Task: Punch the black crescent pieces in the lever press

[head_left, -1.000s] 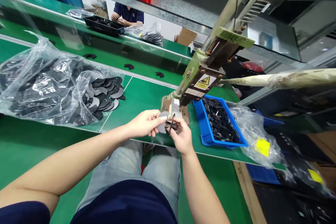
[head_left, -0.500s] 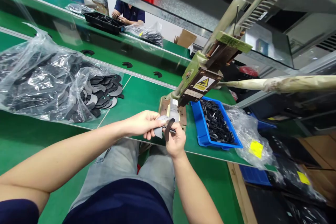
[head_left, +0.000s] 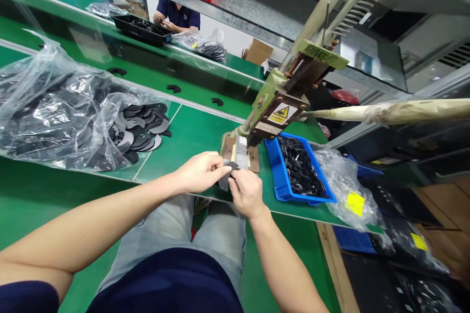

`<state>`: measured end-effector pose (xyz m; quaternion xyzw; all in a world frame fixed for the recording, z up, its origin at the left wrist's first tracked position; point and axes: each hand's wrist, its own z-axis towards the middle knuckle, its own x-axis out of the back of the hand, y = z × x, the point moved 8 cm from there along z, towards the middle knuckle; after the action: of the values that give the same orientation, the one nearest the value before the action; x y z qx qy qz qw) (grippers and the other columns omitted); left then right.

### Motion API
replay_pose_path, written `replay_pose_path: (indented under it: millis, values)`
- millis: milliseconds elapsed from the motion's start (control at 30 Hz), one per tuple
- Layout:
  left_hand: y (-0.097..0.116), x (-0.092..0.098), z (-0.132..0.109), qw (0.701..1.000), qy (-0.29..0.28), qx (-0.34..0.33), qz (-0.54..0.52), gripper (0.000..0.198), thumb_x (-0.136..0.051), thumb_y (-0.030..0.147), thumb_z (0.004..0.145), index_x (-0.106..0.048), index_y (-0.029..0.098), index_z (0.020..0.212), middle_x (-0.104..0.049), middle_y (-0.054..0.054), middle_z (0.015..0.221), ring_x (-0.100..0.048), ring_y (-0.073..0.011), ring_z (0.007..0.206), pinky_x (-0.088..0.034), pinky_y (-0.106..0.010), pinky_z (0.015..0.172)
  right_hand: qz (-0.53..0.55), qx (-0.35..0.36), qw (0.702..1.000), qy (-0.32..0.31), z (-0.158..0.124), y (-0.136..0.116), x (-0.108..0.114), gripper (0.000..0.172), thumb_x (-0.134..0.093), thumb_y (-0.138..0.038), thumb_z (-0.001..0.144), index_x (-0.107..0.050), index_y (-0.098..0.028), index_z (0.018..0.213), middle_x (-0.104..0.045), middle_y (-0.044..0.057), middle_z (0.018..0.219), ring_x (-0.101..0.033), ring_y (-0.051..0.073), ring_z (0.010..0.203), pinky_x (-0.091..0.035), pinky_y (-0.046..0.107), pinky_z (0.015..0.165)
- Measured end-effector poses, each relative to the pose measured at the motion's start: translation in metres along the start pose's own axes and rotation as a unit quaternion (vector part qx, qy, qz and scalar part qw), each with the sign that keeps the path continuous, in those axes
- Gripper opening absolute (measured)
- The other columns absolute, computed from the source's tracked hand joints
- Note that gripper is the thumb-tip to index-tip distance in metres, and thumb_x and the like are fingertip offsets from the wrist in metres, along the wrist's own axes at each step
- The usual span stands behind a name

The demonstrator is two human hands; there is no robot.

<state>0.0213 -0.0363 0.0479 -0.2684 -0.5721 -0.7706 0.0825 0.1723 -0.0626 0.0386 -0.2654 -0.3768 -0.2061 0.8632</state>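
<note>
Over the near edge of the green desk [head_left: 191,132], our left hand [head_left: 203,171] and right hand [head_left: 247,190] pinch curved pieces [head_left: 223,184], not yet set down, with many more left in the plastic bag [head_left: 55,117].

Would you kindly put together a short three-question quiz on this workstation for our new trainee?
1. Multiple choice: What colour is the bin that holds the small black parts, to the right of the press?
A) red
B) blue
C) yellow

2. True or false: A clear bag with dark curved pieces spilling out of it lies to the left of the press.

3. Short answer: With thin pieces between them, are the left hand and right hand nearer the bin or the press's base?

Key: 1. B; 2. true; 3. the press's base.
</note>
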Motion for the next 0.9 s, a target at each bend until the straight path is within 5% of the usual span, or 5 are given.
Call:
replay_pose_path:
  millis: [167, 400, 600, 700, 900]
  values:
    - [-0.014, -0.013, 0.0, 0.987, -0.046, 0.064, -0.14, 0.049, -0.062, 0.057, 0.093, -0.047, 0.021, 0.063, -0.044, 0.003, 0.064, -0.04, -0.0124, 0.061, -0.033, -0.025, 0.057, -0.03, 0.012, 0.999, 0.005, -0.003, -0.008, 0.005, 0.012, -0.05, -0.028, 0.102, -0.06, -0.022, 0.101, -0.065, 0.005, 0.081, -0.055, 0.018, 0.074, -0.04, 0.036, 0.072]
    - [0.015, -0.002, 0.002, 0.999, 0.013, 0.007, -0.031, 0.044, -0.065, 0.047, 0.093, -0.051, 0.02, 0.062, -0.052, 0.0, 0.07, -0.046, -0.0142, 0.066, -0.035, -0.026, 0.06, -0.073, 0.017, 0.997, 0.021, 0.001, -0.014, 0.015, 0.012, -0.051, -0.026, 0.101, -0.058, -0.022, 0.091, -0.061, 0.004, 0.075, -0.053, 0.017, 0.068, -0.036, 0.035, 0.068]
    - [0.0, -0.02, 0.005, 0.969, -0.092, 0.053, -0.225, 0.051, -0.066, 0.059, 0.093, -0.048, 0.019, 0.068, -0.041, 0.004, 0.066, -0.037, -0.0106, 0.062, -0.032, -0.024, 0.057, 0.0, 0.025, 0.997, 0.07, -0.007, -0.021, 0.032, 0.014, -0.052, -0.022, 0.1, -0.06, -0.02, 0.111, -0.069, 0.006, 0.088, -0.061, 0.017, 0.079, -0.045, 0.033, 0.075]
    - [-0.003, -0.015, 0.002, 0.959, -0.05, 0.052, -0.273, 0.041, -0.076, 0.052, 0.089, -0.053, 0.019, 0.083, -0.05, 0.004, 0.076, -0.045, -0.0106, 0.069, -0.039, -0.022, 0.062, 0.018, 0.035, 0.997, 0.066, -0.009, -0.018, 0.034, 0.014, -0.053, -0.023, 0.101, -0.061, -0.02, 0.113, -0.07, 0.006, 0.089, -0.06, 0.017, 0.077, -0.044, 0.033, 0.073]
    - [0.01, -0.03, -0.004, 0.954, -0.096, 0.002, -0.285, 0.032, -0.075, 0.044, 0.092, -0.059, 0.018, 0.101, -0.063, -0.001, 0.089, -0.059, -0.0139, 0.077, -0.05, -0.026, 0.069, 0.084, 0.003, 0.996, 0.032, -0.007, -0.009, 0.039, 0.016, -0.054, -0.029, 0.102, -0.064, -0.021, 0.113, -0.073, 0.007, 0.098, -0.064, 0.017, 0.086, -0.047, 0.034, 0.078]
